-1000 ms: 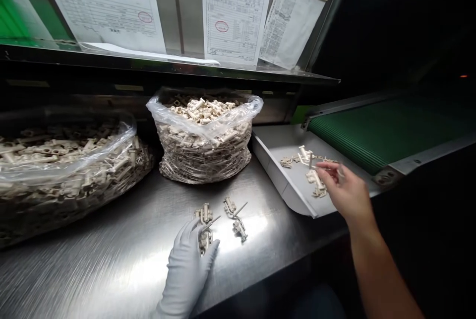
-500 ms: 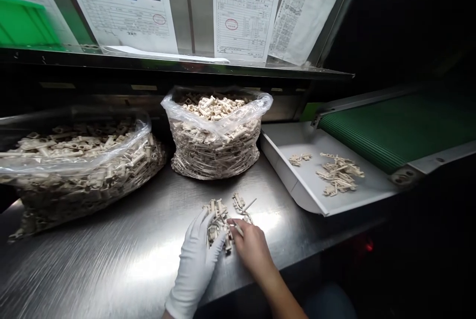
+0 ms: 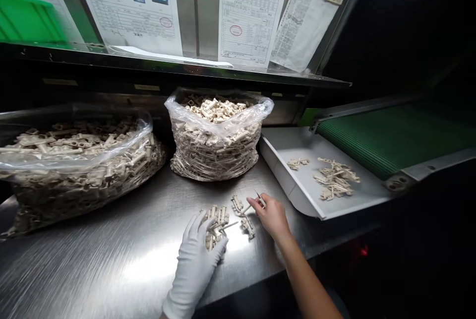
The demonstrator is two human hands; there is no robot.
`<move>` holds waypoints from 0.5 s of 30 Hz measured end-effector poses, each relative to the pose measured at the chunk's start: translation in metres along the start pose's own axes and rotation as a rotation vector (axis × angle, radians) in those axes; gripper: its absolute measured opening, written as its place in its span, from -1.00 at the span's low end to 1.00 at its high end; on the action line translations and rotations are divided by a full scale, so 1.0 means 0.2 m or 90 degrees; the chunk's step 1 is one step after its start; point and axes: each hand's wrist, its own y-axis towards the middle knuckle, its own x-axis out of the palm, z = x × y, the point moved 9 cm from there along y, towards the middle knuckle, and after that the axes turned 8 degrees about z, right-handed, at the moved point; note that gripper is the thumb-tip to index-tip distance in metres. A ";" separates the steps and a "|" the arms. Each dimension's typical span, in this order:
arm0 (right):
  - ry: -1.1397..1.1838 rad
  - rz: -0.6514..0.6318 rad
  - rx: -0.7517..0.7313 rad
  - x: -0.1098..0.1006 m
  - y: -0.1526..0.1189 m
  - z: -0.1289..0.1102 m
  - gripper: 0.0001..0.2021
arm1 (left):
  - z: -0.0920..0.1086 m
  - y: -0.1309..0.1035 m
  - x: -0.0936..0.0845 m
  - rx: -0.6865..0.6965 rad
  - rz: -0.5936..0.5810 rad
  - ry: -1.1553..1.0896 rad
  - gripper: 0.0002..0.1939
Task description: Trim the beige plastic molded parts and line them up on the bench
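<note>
My left hand (image 3: 195,257), in a white glove, curls its fingers and thumb around a cluster of beige molded plastic parts (image 3: 219,216) on the metal table. A thin stick juts from this cluster to the right. My right hand (image 3: 272,215) is bare, its thumb and fingertips pinched at the end of a thin plastic sprue (image 3: 246,209). That sprue joins a second, smaller cluster of beige parts (image 3: 246,227) just right of the first. A thin pointed piece also shows at the right fingertips; its full shape is hidden.
Behind my hands stands an open clear bag (image 3: 219,155) full of beige parts, with a larger one (image 3: 92,175) at left. A white tray (image 3: 297,195) on the right holds loose clusters below a green conveyor belt (image 3: 401,133). Papers (image 3: 249,16) hang above a shelf.
My right hand has moved right and slightly away from me, from the left cluster to the right cluster's sprue. My left hand stays at its cluster. The view has shifted slightly.
</note>
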 end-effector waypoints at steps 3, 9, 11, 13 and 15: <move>0.020 0.013 -0.001 -0.02 0.00 0.01 -0.67 | 0.01 0.00 0.00 -0.013 -0.004 -0.001 -0.51; 0.128 0.016 0.016 -0.23 -0.06 0.09 -0.61 | 0.01 -0.01 -0.01 -0.033 -0.019 0.001 -0.46; 0.171 -0.011 0.021 -0.24 -0.09 0.11 -0.61 | 0.01 -0.01 -0.01 -0.032 -0.022 -0.003 -0.50; 0.213 -0.040 0.030 -0.21 -0.12 0.12 -0.60 | 0.00 -0.01 -0.01 -0.032 -0.024 -0.008 -0.53; 0.247 -0.063 0.046 -0.16 -0.15 0.12 -0.58 | 0.00 -0.01 0.00 -0.032 -0.027 -0.013 -0.53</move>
